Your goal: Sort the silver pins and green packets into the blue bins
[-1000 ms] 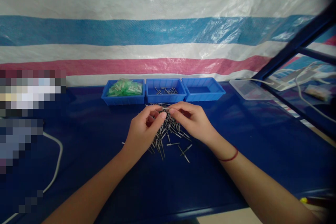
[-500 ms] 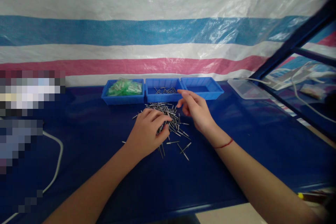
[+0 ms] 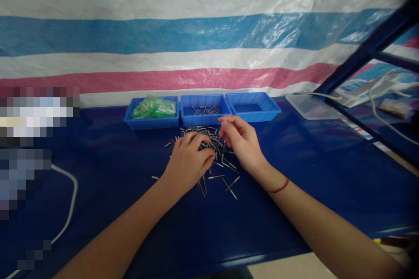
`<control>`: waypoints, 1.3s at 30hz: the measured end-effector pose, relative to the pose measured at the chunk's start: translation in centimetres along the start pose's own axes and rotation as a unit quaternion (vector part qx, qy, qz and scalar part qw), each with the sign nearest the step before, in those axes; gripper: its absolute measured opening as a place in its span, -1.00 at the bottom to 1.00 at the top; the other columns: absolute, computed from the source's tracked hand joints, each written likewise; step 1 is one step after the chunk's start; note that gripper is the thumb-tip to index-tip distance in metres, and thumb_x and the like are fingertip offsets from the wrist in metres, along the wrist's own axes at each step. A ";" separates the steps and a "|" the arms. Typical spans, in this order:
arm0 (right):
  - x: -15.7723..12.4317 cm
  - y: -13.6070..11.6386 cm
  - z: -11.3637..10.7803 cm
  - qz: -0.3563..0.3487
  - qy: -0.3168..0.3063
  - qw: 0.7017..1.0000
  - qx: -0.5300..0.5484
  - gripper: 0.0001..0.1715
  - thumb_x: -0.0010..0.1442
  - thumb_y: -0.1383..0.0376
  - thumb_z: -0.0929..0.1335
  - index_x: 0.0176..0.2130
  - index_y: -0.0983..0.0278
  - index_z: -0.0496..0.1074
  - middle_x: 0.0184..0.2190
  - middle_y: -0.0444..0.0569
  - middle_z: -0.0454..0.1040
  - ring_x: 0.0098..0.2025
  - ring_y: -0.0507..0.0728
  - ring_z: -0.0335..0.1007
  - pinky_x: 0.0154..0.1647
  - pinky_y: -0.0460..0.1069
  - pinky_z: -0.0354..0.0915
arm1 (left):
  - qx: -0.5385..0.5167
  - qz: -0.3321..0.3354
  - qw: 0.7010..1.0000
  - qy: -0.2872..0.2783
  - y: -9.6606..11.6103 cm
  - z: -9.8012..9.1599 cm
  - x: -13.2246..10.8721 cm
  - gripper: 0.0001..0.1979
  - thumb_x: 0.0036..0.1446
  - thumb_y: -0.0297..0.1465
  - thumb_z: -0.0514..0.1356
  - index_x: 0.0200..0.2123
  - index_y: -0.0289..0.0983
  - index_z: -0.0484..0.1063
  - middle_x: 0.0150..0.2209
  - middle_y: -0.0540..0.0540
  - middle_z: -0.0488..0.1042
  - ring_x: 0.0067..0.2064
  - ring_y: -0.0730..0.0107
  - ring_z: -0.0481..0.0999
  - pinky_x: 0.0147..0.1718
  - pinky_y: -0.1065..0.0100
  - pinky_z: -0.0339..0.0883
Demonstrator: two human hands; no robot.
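Note:
Silver blind rivets (image 3: 213,143) lie in a loose pile on the dark blue table, with several strays nearer to me. My left hand (image 3: 190,154) rests over the left part of the pile, its fingers bent and its thumb apart from the index finger; it hides some of the rivets. At the right edge of the pile, my right hand (image 3: 242,141) hovers just in front of the middle blue bin (image 3: 206,120). Its fingers are loosely bent, and I see nothing held in them. A few rivets lie inside that middle bin.
A left blue bin (image 3: 153,123) holds green plastic packets (image 3: 153,108). The right blue bin (image 3: 257,115) adjoins the middle one. A clear plastic lid (image 3: 310,108) lies further right, near a blue metal frame (image 3: 363,59). A white cable (image 3: 73,200) runs along the left.
My right hand has drawn slightly back from the middle bin toward the pile, its index finger bending more. My left thumb has shifted a little over the rivets. The view has tilted slightly.

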State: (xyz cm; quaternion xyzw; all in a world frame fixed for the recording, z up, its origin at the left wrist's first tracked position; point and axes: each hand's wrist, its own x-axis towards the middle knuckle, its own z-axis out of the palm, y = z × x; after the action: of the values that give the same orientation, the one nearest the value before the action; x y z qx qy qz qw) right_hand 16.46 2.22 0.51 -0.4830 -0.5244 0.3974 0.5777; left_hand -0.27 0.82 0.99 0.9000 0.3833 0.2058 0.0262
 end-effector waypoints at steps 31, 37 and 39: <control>-0.2 -0.8 0.1 0.001 -0.035 0.999 -0.015 -0.74 0.17 0.14 0.31 -0.32 0.29 0.43 -0.56 -0.16 0.34 -0.57 -0.03 0.18 -0.56 -0.09 0.12 | -0.003 -0.062 0.998 0.007 -0.6 0.9 0.3 -0.86 0.23 -0.34 0.14 -0.30 -0.20 0.50 -0.03 -0.11 0.43 0.13 0.05 0.20 -0.04 0.01 0.14; -0.1 -0.8 0.0 0.000 -0.035 0.999 -0.017 -0.76 0.17 0.16 0.31 -0.33 0.29 0.43 -0.56 -0.17 0.33 -0.56 -0.03 0.18 -0.55 -0.09 0.12 | 0.025 -0.015 1.000 0.008 -1.0 -0.3 0.4 -0.86 0.21 -0.34 0.18 -0.32 -0.14 0.55 0.03 -0.07 0.42 0.17 0.01 0.17 0.00 -0.01 0.09; -0.2 -0.9 0.0 -0.001 -0.038 0.999 -0.019 -0.77 0.17 0.16 0.32 -0.33 0.29 0.43 -0.56 -0.17 0.33 -0.56 -0.03 0.18 -0.55 -0.09 0.12 | 0.034 0.002 0.999 -0.012 -1.1 -0.7 0.4 -0.89 0.18 -0.34 0.21 -0.32 -0.13 0.57 0.03 -0.07 0.43 0.17 0.01 0.17 0.00 0.00 0.10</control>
State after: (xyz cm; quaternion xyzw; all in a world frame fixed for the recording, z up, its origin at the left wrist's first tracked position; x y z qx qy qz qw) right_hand 16.40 1.85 1.33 -0.4784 -0.5537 0.4049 0.5483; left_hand -1.02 1.82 1.55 0.9037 0.3876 0.1819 -0.0001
